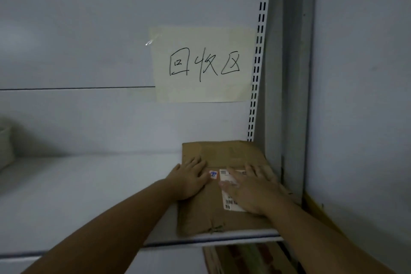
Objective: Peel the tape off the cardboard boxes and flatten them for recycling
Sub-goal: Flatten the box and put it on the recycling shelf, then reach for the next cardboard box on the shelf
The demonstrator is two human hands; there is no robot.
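A flattened brown cardboard box [224, 155] lies on the white shelf [89, 196], pushed into the right rear corner. A white shipping label [229, 202] and a small red-and-white sticker [213, 174] are on its top face. My left hand [189, 179] rests flat on the box's left side, fingers spread. On the right side my right hand [249, 189] lies flat over the label, slightly blurred. Neither hand grips anything.
A paper sign [203, 64] with handwritten characters is taped to the back wall above the box. A slotted shelf upright [258, 55] runs down the right. More cardboard [244, 258] lies below the shelf. A pale object [5, 144] sits at the far left.
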